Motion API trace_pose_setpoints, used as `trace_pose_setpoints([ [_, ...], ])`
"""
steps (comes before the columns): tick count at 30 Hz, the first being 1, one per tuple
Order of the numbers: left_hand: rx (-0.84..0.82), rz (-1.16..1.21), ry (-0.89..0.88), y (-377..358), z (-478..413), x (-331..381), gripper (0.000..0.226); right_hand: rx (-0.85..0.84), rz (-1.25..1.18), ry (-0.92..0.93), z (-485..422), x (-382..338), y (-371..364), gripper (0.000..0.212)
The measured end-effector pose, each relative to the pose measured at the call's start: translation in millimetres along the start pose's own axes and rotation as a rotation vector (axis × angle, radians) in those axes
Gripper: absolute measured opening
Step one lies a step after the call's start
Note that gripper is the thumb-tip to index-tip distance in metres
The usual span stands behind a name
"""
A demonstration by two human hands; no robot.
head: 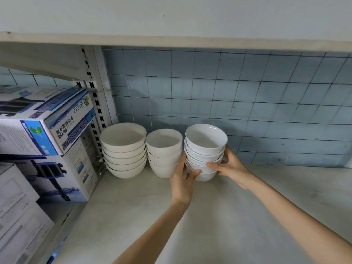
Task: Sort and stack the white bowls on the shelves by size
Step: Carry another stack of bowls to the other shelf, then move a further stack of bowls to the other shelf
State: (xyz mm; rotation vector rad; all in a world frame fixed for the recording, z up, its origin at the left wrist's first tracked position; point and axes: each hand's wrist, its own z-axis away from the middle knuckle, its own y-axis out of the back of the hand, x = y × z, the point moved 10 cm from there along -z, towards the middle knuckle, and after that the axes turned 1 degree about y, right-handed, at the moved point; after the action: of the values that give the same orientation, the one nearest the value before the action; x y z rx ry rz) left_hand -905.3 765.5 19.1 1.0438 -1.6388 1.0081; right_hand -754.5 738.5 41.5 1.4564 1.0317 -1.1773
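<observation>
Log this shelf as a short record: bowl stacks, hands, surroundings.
left stack: five wide white bowls, nested, by the shelf upright
middle stack: three narrower white bowls, nested
right stack: about five narrow white bowls, lower ones partly hidden by fingers
left hand: grips the right stack's lower left side
right hand: grips the right stack's right side
contact with shelf: cannot tell whether the right stack rests or is lifted
backdrop: blue tiled wall
beside: printed cardboard boxes on the neighbouring rack
</observation>
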Motion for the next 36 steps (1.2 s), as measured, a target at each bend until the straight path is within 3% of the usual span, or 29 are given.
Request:
trace_pose_setpoints([
  [12,0.121,-0.008,-0.048,-0.4,4.4,-3.3,0.058,0.109,-0.042,0.018,-1.9,5.8,-0.1,0.085],
  [16,0.211,-0.207,-0.104,2.2,10.8,16.6,0.031,0.167,-0.052,0.033,0.5,7.7,-3.7,0.101],
  [19,0.244,-0.151,-0.024,7.2,6.5,6.9,0.028,0.221,-0.037,0.049,4.9,6.9,-4.9,0.1],
  [22,0.173,0.007,0.095,2.2,9.7,-7.6,0.044,0.233,-0.01,0.048,9.1,4.3,-8.2,0.082],
  [26,-0.056,-0.16,0.076,-3.6,12.2,-3.3,0.055,0.212,0.037,0.023,14.4,0.0,-11.0,0.074],
  [29,-0.232,-0.281,0.022,2.4,17.9,16.2,0.049,0.226,0.249,-0.001,32.1,-11.6,-5.4,0.071],
  [33,-0.38,-0.67,-0.164,25.6,26.3,51.0,0.038,0.361,0.891,-0.02,81.6,-39.0,25.2,0.068],
  [36,-0.406,-1.07,-0.429,30.5,35.3,84.8,0.043,0.483,1.292,-0.053,129.5,-57.9,47.8,0.076],
])
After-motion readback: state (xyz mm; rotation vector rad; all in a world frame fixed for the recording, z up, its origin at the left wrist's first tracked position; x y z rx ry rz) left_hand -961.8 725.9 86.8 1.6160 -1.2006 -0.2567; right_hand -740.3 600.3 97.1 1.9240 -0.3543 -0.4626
